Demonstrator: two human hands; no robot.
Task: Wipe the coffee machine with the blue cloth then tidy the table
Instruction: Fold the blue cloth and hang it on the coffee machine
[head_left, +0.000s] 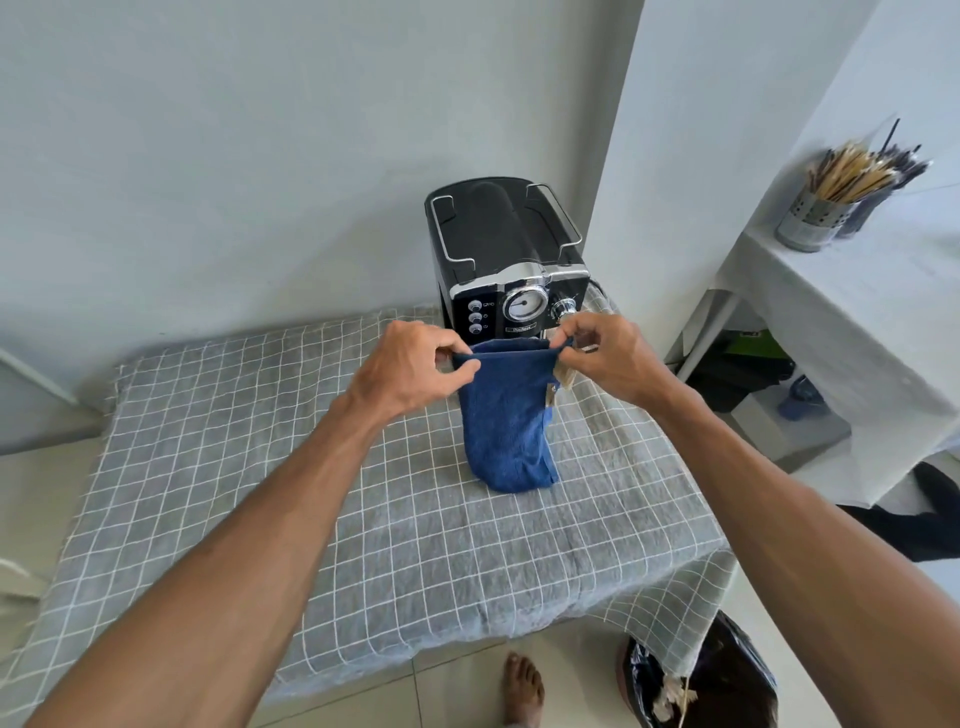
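A black and chrome coffee machine (506, 260) stands at the far edge of the table, near the wall corner. In front of it hangs the blue cloth (506, 415), folded, with its lower end touching the table. My left hand (410, 366) pinches the cloth's top left corner. My right hand (608, 358) pinches the top right corner. Both hands are raised above the table, just in front of the machine's lower front, which the cloth hides.
The table (311, 467) wears a grey cloth with a white grid. A white shelf (857, 312) at the right holds a metal cup of sticks (826, 208). A bin with a dark bag (717, 680) sits on the floor beside my bare foot (522, 686).
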